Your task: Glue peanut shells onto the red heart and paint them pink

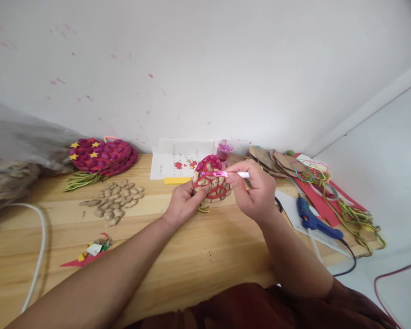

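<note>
My left hand (184, 201) pinches the lower edge of a round disc covered in shells (210, 180), tilted up over the wooden table (198, 260). Its upper part is painted magenta, the lower shells are bare tan. My right hand (255, 192) is closed on a thin white brush (233, 174), whose pink tip lies across the disc's face. A small cup of pink paint (223, 148) stands just behind the disc by the wall.
A stack of finished magenta discs with yellow stars (102, 155) sits back left, loose shells (114, 201) in front of it. White paper with red stars (178, 162), cardboard discs (274, 162), a blue glue gun (315, 221), red sheets and coloured cords (349, 212) lie right. A white cable (39, 256) runs left.
</note>
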`<state>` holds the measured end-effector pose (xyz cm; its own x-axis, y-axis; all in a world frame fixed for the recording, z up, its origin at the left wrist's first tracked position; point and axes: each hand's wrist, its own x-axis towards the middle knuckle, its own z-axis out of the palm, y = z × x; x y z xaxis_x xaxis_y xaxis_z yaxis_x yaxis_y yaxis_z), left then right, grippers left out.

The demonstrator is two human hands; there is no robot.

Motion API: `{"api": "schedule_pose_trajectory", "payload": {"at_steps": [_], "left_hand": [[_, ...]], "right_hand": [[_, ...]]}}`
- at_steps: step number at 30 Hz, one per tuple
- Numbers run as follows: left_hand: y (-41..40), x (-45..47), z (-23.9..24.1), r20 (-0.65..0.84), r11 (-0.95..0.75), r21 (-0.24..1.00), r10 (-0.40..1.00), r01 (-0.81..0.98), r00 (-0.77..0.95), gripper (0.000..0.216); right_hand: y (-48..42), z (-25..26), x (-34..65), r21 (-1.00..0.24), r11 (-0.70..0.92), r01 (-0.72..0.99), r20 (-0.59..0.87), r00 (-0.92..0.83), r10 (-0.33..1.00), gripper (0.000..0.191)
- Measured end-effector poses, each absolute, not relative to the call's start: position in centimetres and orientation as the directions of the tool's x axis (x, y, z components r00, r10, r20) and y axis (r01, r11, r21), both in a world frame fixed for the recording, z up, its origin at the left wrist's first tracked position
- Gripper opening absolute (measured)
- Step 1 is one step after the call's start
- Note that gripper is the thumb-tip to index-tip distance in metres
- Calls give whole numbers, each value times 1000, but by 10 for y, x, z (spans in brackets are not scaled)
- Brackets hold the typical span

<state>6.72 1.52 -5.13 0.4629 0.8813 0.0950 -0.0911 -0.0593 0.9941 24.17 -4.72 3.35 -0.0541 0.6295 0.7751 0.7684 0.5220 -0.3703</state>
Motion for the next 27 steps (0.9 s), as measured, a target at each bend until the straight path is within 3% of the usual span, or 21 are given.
{"api": "schedule_pose_trajectory", "payload": {"at_steps": [6,13,22,27], "left_hand": [[15,66,-51,99,-101,995,890,-20,444,37],[16,68,-53,85,-83,996,898,-23,432,37],[25,70,-57,100,-99,995,935,-20,339,39],[26,69,-56,119,-114,993,942,-32,313,38]], "right_hand": [[-47,34,238,-290,511,809,804,-83,588,11],[-49,35,239,-330,491,806,788,-52,613,8],[-27,30,272,-562,298,772,754,330,568,20],[-4,28,289,-546,173,820,723,356,592,23]]}}
